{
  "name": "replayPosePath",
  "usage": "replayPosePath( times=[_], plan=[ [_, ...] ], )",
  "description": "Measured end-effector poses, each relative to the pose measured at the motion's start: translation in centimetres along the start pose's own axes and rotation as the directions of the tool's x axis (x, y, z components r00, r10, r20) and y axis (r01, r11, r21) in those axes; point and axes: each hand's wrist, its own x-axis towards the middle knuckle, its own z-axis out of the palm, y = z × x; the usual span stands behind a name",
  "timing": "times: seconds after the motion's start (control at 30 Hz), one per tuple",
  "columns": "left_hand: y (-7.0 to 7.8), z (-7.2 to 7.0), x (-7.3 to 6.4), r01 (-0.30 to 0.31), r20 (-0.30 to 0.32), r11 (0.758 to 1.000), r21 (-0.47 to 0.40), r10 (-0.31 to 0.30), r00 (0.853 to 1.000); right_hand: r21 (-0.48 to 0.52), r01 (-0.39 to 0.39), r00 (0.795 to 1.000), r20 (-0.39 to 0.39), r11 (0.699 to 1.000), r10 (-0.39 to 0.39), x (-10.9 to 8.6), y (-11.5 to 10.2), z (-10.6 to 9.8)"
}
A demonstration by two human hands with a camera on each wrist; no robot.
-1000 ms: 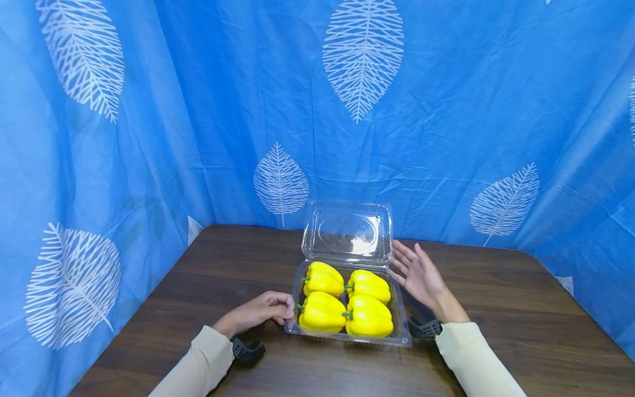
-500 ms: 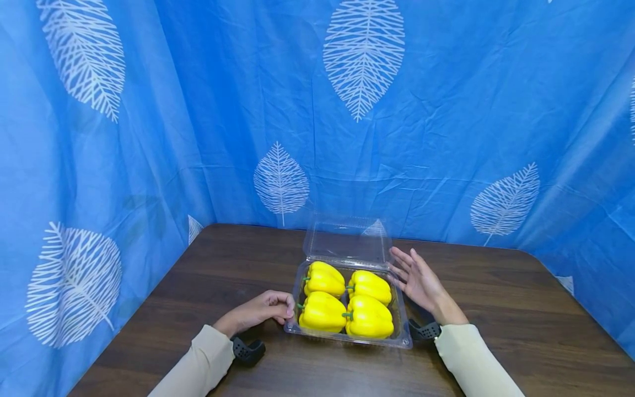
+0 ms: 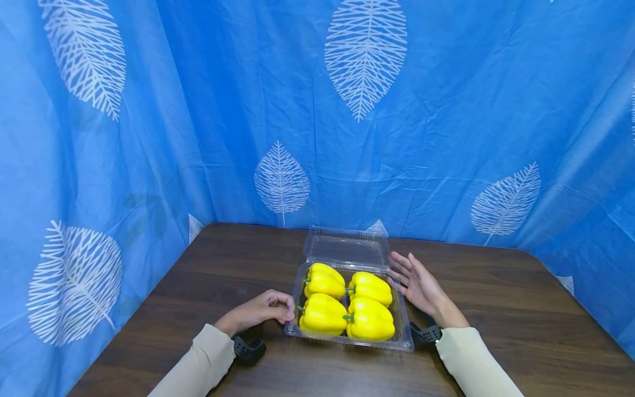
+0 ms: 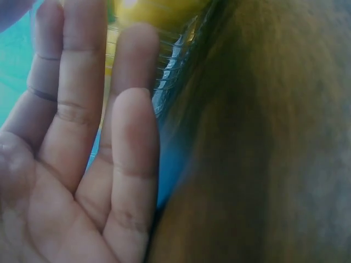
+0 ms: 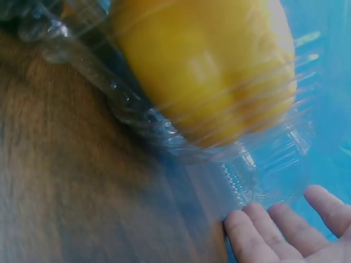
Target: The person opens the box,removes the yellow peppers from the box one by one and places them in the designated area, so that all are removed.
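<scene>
A clear plastic clamshell box (image 3: 357, 341) stands on the table with its lid (image 3: 347, 247) leaning back, away from the person. Several yellow bell peppers (image 3: 322, 314) with green stems fill the base in two rows. At the near left corner of the box, my left hand (image 3: 260, 311) pinches the rim between thumb and forefinger; its other fingers (image 4: 134, 131) lie along the box's side. My right hand (image 3: 421, 286) is beside the back right corner, palm toward the box, with fingers spread near the hinge. In the right wrist view its fingertips (image 5: 244, 219) overlap the lid's edge.
The dark wooden table (image 3: 238, 259) extends on both sides of the box. A blue curtain (image 3: 436, 138) with white leaf prints hangs right behind the table and along the left and right. Black wrist bands (image 3: 249, 351) sit below both hands.
The lid has tipped further back and down toward the table behind the box. My right hand has lowered slightly alongside it. The left hand has stayed at the near left corner.
</scene>
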Motion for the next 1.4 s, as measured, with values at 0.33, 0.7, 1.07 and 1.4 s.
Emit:
replayPosePath(
  times=[0.33,0.7,1.07,1.4],
  plan=[
    [0.3,0.3,0.0,0.054,-0.079,0.998,0.023,-0.052,0.996,-0.147,0.003,0.993,-0.117,0.989,-0.021,-0.9,-0.9,0.3],
    [-0.9,-0.2,0.1,0.045,-0.177,0.997,-0.065,-0.056,0.983,-0.387,0.072,0.98,-0.145,0.919,-0.138,-2.5,-2.2,1.3],
    [0.1,0.9,0.1,-0.007,-0.218,0.998,-0.067,-0.008,0.976,-0.615,0.187,0.959,-0.056,0.766,-0.279,-4.7,-2.8,2.4],
    [0.1,0.7,0.0,-0.024,-0.187,0.998,-0.06,0.012,0.982,-0.589,0.301,0.941,0.059,0.75,-0.332,-6.2,-2.6,3.1]
  ],
)
